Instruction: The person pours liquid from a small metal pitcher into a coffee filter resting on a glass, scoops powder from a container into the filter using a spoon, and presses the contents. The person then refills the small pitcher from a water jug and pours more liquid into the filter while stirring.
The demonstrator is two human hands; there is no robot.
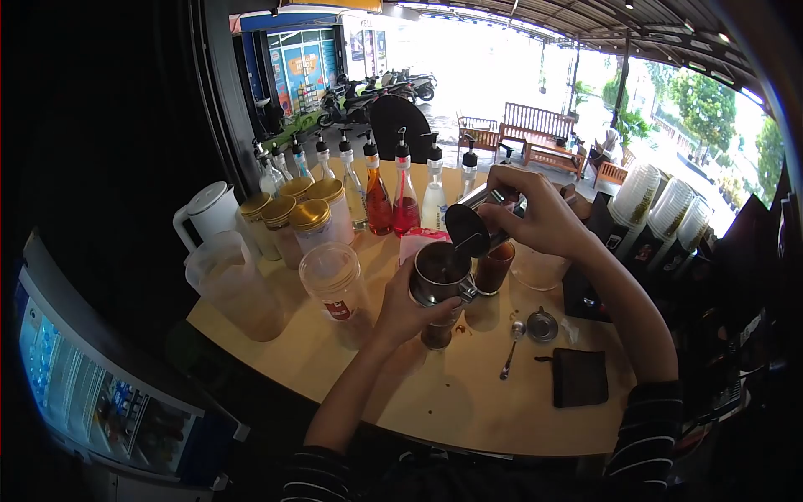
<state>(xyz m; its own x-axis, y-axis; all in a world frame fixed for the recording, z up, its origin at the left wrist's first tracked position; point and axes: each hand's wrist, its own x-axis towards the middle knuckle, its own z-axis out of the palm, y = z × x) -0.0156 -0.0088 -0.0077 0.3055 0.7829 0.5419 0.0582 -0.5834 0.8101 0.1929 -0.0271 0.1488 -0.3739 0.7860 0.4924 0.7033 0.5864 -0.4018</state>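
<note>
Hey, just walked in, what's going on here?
A person's right hand holds a metal pot tilted over a metal cup, and the left hand grips that cup. It looks like pouring. A glass of dark drink stands beside the cup, and a spoon lies on the table.

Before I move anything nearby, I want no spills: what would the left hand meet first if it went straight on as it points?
The left hand holds the cup; straight on, that cup would probably meet the pitcher in the right hand first, though depth is unclear.
</note>
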